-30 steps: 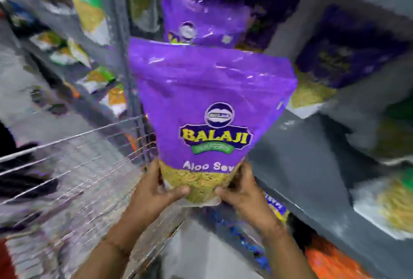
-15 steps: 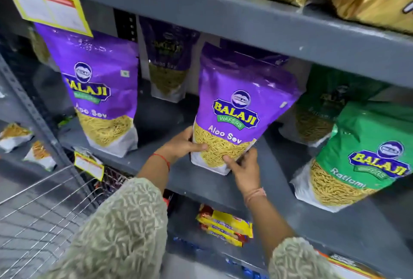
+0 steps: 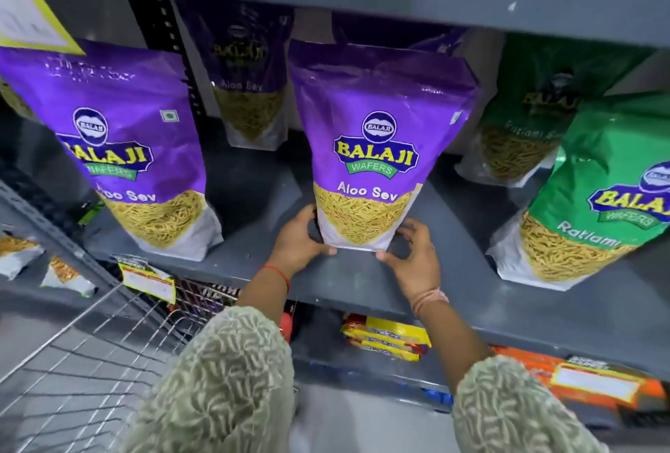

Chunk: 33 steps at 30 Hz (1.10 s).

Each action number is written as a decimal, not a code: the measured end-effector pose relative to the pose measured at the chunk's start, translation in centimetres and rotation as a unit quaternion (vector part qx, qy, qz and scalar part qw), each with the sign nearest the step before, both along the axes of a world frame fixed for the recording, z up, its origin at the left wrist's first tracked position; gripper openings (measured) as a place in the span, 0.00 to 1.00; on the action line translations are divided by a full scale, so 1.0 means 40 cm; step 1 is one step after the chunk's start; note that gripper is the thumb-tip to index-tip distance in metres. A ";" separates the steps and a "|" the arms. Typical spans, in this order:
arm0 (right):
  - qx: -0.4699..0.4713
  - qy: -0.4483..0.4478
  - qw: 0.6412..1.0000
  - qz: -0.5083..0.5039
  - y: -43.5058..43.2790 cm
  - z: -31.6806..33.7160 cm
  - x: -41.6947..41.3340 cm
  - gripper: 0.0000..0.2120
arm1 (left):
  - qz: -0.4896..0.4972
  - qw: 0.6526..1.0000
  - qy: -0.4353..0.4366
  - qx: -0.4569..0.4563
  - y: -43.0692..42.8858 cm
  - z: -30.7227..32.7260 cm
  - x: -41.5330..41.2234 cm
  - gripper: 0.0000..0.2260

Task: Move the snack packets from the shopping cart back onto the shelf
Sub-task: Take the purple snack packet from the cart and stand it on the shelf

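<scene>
Wire mesh of the shopping cart (image 3: 90, 354) is seen nearest, below and to the left of the grey shelf (image 3: 362, 282). Beyond it, the base of a purple Aloo Sev packet (image 3: 373, 148) is gripped from both sides: the left hand (image 3: 301, 242) is closed around its lower left corner, and the right hand (image 3: 411, 256) is curled around its lower right corner. The packet is set upright on the shelf board, near the front edge. A second purple packet (image 3: 119, 148) is stood to its left, and a green Ratlami packet (image 3: 594, 198) to its right. Further back, behind the held packet, more purple and green packets are lined against the rear of the shelf.
</scene>
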State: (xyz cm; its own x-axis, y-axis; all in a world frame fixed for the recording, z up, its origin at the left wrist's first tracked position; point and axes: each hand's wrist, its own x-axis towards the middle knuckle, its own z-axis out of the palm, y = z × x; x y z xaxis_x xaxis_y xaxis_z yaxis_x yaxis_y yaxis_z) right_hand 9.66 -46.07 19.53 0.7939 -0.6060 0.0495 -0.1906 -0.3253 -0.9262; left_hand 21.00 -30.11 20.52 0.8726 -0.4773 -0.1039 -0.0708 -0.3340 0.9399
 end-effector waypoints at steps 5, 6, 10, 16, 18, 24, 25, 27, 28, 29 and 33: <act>-0.066 0.040 0.997 0.010 0.011 0.003 -0.014 0.25 | 0.003 0.999 -0.029 0.033 0.032 -0.009 -0.025 0.35; -0.074 0.052 0.996 0.020 0.012 0.004 -0.017 0.24 | -0.001 0.998 -0.035 0.049 0.040 -0.010 -0.032 0.35; -0.104 0.070 0.992 0.030 0.032 0.010 -0.049 0.23 | -0.013 0.996 -0.043 0.083 0.078 -0.014 -0.054 0.33; -0.161 0.083 0.982 0.046 0.074 0.000 -0.100 0.26 | -0.046 0.998 0.000 0.036 0.121 -0.010 -0.070 0.34; -0.160 0.088 0.982 0.047 0.074 0.006 -0.103 0.25 | -0.046 0.998 0.016 0.026 0.127 -0.005 -0.073 0.34; -0.168 0.099 0.979 0.055 0.072 0.013 -0.101 0.23 | -0.051 0.998 0.025 0.013 0.135 -0.011 -0.072 0.29; -0.168 0.098 0.979 0.055 0.071 0.011 -0.101 0.23 | -0.055 0.998 0.027 0.010 0.134 -0.009 -0.073 0.28; -0.169 0.098 0.979 0.057 0.070 0.010 -0.101 0.23 | -0.059 0.998 0.026 0.007 0.135 -0.008 -0.073 0.28; -0.175 0.097 0.978 0.059 0.071 0.010 -0.101 0.23 | -0.057 0.998 0.026 0.009 0.136 -0.012 -0.071 0.29; -0.181 0.097 0.977 0.062 0.071 0.008 -0.101 0.23 | -0.056 0.998 0.023 0.014 0.137 -0.012 -0.069 0.29; -0.187 0.107 0.974 0.065 0.070 0.006 -0.101 0.24 | -0.066 0.997 0.006 0.032 0.137 -0.010 -0.069 0.29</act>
State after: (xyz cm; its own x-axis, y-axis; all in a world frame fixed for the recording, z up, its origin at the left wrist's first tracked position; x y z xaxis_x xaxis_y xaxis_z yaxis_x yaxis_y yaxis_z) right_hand 5.64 -43.27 19.78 0.8793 -0.4707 0.0720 -0.3011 -0.6667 -0.6818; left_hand 18.23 -24.64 20.12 0.8016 -0.5794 -0.1475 -0.1072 -0.3820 0.9179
